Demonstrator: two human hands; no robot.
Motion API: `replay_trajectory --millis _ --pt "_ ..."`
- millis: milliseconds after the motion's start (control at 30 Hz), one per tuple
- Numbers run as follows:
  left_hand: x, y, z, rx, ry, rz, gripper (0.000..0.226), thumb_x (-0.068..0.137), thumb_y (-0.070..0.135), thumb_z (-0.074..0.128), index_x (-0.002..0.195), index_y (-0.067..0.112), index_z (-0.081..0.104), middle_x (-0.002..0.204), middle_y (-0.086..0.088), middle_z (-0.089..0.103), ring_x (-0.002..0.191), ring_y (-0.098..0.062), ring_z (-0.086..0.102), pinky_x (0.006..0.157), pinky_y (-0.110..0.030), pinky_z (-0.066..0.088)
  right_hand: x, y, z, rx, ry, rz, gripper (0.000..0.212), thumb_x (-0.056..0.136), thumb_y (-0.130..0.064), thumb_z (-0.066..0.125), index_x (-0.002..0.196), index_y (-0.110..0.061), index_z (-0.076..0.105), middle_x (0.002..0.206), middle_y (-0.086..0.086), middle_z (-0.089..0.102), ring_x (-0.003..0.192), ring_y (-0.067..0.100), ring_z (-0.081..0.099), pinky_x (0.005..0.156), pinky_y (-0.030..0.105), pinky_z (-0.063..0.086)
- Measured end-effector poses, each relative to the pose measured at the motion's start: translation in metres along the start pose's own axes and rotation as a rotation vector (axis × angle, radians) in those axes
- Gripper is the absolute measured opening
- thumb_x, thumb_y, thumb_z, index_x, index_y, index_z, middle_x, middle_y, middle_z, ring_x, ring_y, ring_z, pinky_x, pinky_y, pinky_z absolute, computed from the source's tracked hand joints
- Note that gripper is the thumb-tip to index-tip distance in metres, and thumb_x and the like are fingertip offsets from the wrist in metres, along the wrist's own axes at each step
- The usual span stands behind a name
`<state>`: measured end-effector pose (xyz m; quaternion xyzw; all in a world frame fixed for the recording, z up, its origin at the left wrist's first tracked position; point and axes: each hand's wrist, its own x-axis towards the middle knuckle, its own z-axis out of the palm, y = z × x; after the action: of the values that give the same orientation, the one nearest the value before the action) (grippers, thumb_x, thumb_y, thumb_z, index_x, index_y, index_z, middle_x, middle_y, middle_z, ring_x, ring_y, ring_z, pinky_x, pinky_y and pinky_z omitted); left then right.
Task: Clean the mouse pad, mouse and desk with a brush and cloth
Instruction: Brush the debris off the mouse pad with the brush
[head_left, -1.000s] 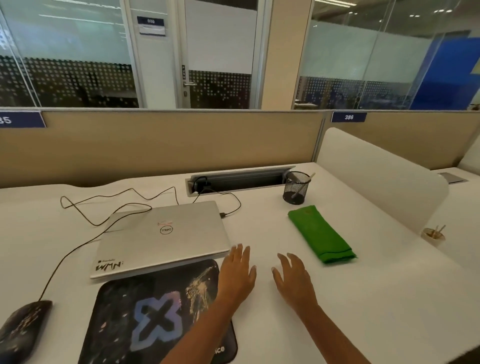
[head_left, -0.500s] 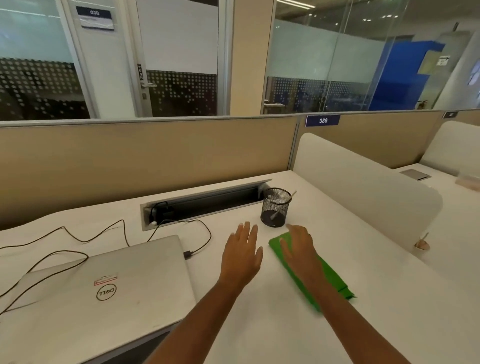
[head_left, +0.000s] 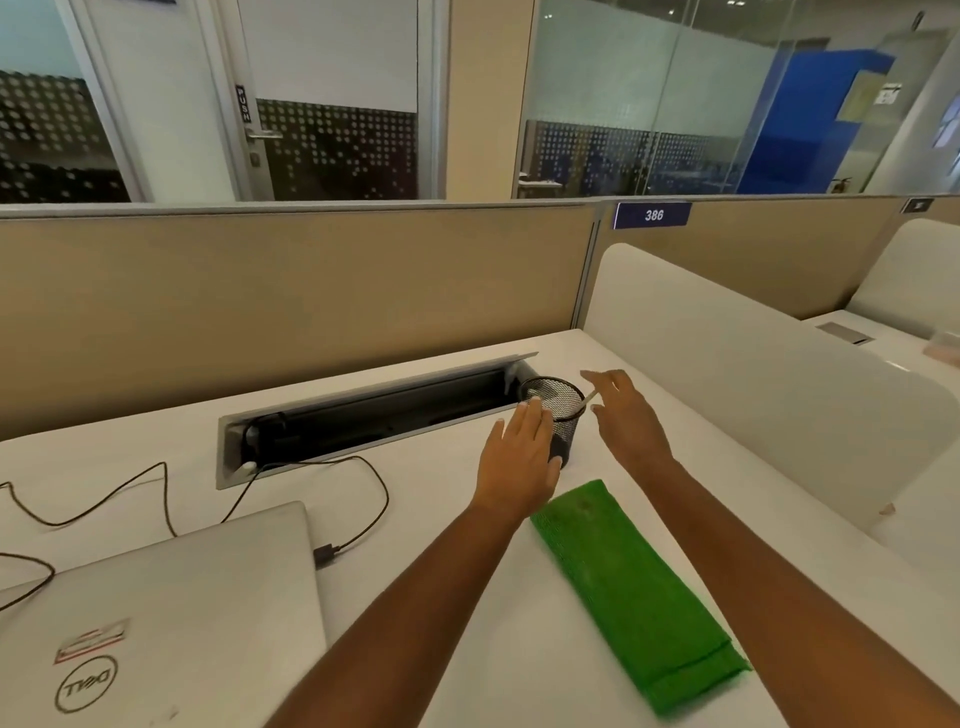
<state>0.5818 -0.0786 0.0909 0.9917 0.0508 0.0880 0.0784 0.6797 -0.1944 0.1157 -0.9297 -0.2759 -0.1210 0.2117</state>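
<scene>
both hands (head_left: 519, 462) spread open at mesh cup (head_left: 558, 410) (green cloth (head_left: 634, 587) just below)

Beige cubicle partition (head_left: 311, 291), white divider (head_left: 753, 395), frosted glass walls (head_left: 623, 104), blue panel (head_left: 810, 119) behind.

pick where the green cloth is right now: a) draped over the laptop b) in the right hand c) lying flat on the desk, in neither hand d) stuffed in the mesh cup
c: the green cloth lies flat on the desk, while the left hand and right hand are both up at the mesh cup, off the cloth.
</scene>
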Motion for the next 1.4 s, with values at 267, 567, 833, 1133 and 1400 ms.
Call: replay_trajectory --millis 267,567,833,1133,1400 --pt "0.018 -0.003 0.015 0.024 -0.056 0.027 0.063 0.100 0.034 0.033 0.150 0.008 0.006 0.160 -0.008 0.003 0.148 -0.023 0.003 0.120 -0.038 0.010 0.018 0.017 0.005 -0.116 -0.027 -0.153 0.025 0.090 -0.008 0.054 0.113 -0.005 0.063 0.114 0.017 0.054 0.102 0.032 0.053 0.079 0.038 0.047" --pt "-0.006 0.000 -0.003 -0.077 0.025 -0.028 0.066 0.100 0.034 0.035 0.151 0.011 -0.002 0.160 -0.006 -0.005 0.148 -0.020 -0.003 0.120 -0.037 0.005 -0.010 -0.011 -0.034 -0.026 0.255 -0.288 0.018 0.088 -0.005 0.057 0.102 0.004 0.066 0.096 0.023 0.059 0.083 0.035 0.059 0.069 0.040 0.051" --pt "-0.078 0.032 -0.018 -0.313 0.305 -0.024 0.058 0.099 0.029 0.041 0.150 0.014 0.017 0.158 -0.003 0.015 0.147 -0.019 0.012 0.119 -0.032 0.011 -0.108 -0.043 -0.074 0.127 0.337 -0.346 0.016 0.079 0.002 0.066 0.095 0.003 0.068 0.086 0.016 0.065 0.079 0.027 0.064 0.073 0.018 0.048" --pt "-0.195 0.061 -0.020 -0.179 0.512 0.035 0.034 0.059 0.018 0.088 0.089 0.022 0.072 0.093 0.010 0.073 0.099 -0.018 0.070 0.071 -0.024 0.057 -0.237 -0.069 -0.072 0.461 0.278 -0.308 0.013 0.079 -0.002 0.061 0.088 -0.003 0.070 0.082 0.001 0.063 0.081 0.001 0.054 0.076 0.001 0.039" --pt "-0.290 0.088 -0.023 -0.214 0.468 -0.030 0.033 0.054 0.008 0.090 0.077 0.021 0.071 0.078 0.011 0.073 0.091 -0.017 0.072 0.069 -0.024 0.057 -0.318 -0.086 -0.065 0.696 0.075 -0.268 0.020 0.080 0.002 0.067 0.088 -0.017 0.068 0.086 -0.005 0.062 0.087 -0.001 0.058 0.070 0.008 0.048"
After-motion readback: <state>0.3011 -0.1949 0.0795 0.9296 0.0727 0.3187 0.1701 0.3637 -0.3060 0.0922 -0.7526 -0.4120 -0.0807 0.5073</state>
